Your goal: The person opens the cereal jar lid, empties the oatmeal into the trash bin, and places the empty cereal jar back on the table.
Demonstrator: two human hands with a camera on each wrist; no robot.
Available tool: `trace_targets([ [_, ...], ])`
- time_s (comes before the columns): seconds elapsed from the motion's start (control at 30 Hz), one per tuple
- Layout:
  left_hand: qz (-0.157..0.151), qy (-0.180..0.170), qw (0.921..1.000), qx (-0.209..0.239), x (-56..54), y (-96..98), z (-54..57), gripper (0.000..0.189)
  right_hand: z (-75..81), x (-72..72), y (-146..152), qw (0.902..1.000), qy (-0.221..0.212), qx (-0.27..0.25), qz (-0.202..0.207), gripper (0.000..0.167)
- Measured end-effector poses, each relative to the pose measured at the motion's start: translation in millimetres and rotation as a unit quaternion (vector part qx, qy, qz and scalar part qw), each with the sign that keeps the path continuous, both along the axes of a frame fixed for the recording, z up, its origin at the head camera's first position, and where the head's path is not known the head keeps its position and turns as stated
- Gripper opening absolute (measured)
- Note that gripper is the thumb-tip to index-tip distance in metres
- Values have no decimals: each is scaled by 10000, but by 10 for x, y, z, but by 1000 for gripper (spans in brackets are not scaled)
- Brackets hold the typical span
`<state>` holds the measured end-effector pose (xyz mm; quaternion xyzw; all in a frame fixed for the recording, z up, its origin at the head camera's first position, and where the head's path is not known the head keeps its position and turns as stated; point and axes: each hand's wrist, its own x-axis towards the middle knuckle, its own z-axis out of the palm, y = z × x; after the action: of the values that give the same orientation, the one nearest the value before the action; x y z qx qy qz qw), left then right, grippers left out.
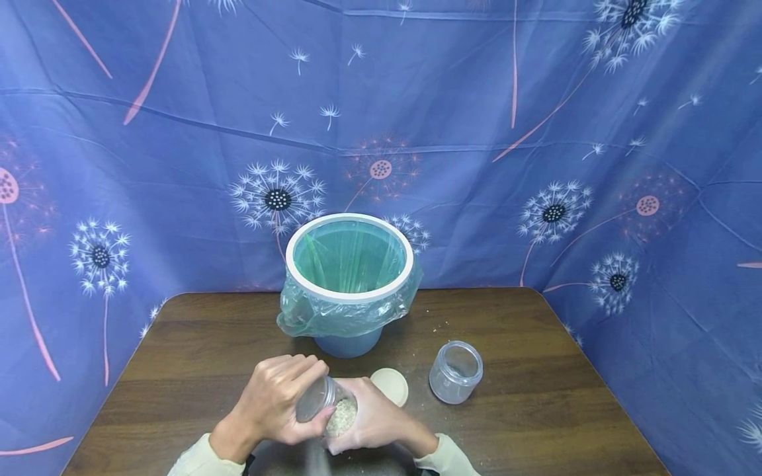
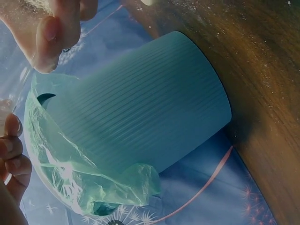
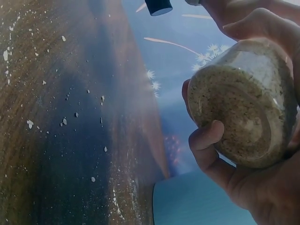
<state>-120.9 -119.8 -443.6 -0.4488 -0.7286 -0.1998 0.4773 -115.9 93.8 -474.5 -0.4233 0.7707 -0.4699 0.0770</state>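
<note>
Both hands hold a clear jar low in the middle of the head view. It lies tilted, with pale flaky grains against its base end. My left hand grips the clear, threaded end, thumb below and fingers over the top. Round the body curls my right hand. In the right wrist view the jar shows its base, covered inside by speckled grains, with one fingertip pressed on it. A pale blurred streak shows below the hands. On the table beyond the right hand lies a round cream lid.
A blue bin lined with a green plastic bag, held by a white ring, stands at the back. To the right is an uncapped clear jar with whitish residue. White crumbs dot the wooden table; patterned blue cloth hangs behind.
</note>
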Motion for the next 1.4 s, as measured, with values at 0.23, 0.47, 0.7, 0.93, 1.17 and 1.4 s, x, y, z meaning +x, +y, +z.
trace_targets([
  [0.23, -4, 33, 10000, 88, 13, -7, 16, 43, 3, 12, -31, 9999, -37, -94, 3, 55],
  [0.47, 59, 33, 9999, 130, 15, -21, 16, 44, 1, -5, -39, 10000, -61, -9, -37, 57],
  [0.7, 149, 18, 9998, 130, 4, -25, 21, 44, 27, -63, -30, 9999, 156, -23, 41, 57],
  [0.93, 360, -78, 9992, 171, -7, -32, 27, 44, 35, -87, -52, 9994, 264, 66, -197, 57],
  [1.17, 743, -362, 9963, 225, -10, -35, 13, 45, -3, -101, -95, 9975, 434, -28, -551, 55],
  [1.4, 819, -357, 9959, 169, -17, -29, 5, 45, -19, -106, -100, 9971, 468, -39, -598, 54],
])
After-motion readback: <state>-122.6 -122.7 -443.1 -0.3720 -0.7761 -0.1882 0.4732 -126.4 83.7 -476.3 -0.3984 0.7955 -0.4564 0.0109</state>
